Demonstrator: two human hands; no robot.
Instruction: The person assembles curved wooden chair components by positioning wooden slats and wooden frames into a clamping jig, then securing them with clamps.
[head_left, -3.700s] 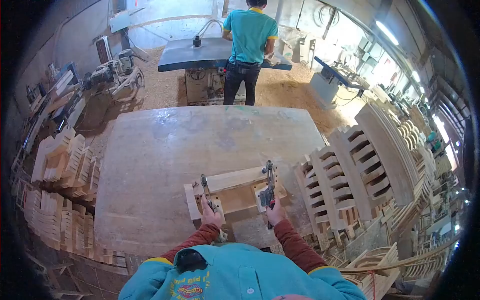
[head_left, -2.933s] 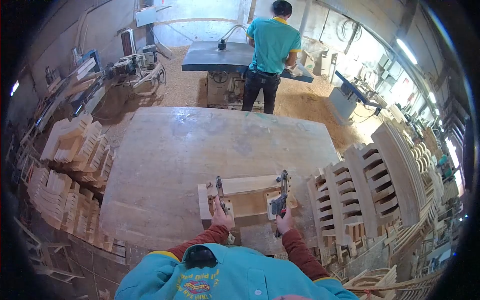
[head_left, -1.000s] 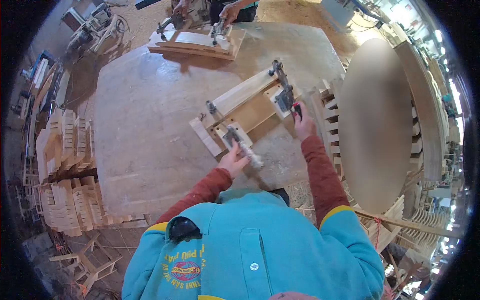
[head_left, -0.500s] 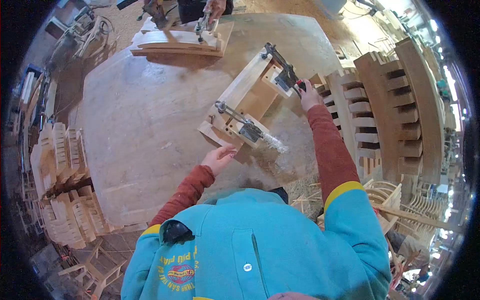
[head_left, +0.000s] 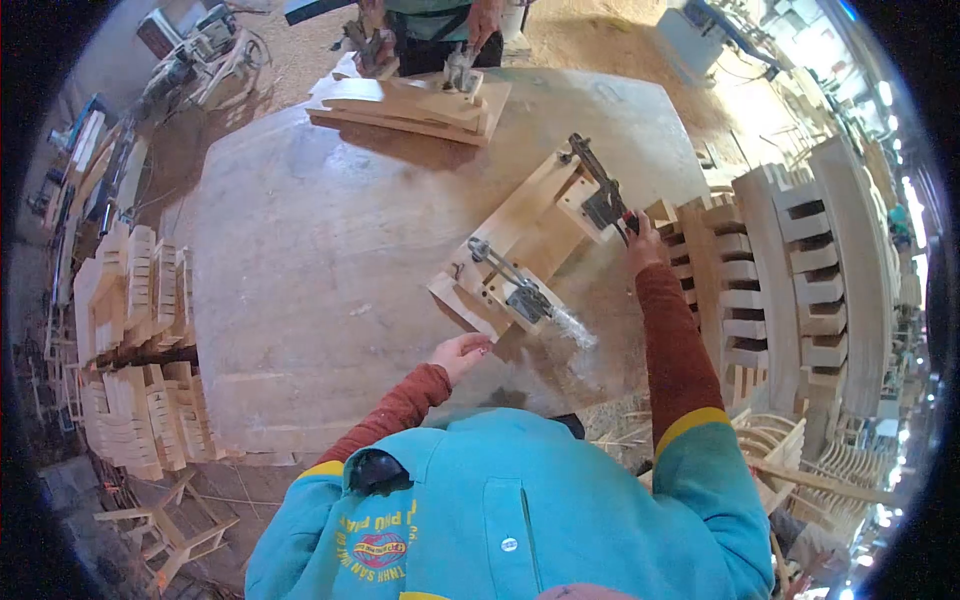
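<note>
A wooden jig [head_left: 522, 236] with two metal toggle clamps lies slantwise on the table. My right hand [head_left: 646, 246] is closed around the red and black handle of the far toggle clamp [head_left: 600, 190]. The near toggle clamp [head_left: 510, 275] has a handle wrapped in clear plastic [head_left: 574, 328]. At the jig's near end sits a pale wooden piece [head_left: 465, 308]. My left hand [head_left: 460, 356] is at this piece's lower corner, fingers drawn together against it; the exact grip of the fingertips is partly hidden.
Across the wide table [head_left: 300, 260], another person's hand [head_left: 485, 20] is at a clamp on a second wooden jig [head_left: 410, 105]. Slotted wooden parts are stacked at the right [head_left: 820, 280] and the left [head_left: 140, 290]. A wooden frame [head_left: 170, 530] stands on the floor lower left.
The view has shifted, so the table and both jigs appear lower and further right. My hands keep their places at the clamp handle and the jig's near corner. More of the other person shows.
</note>
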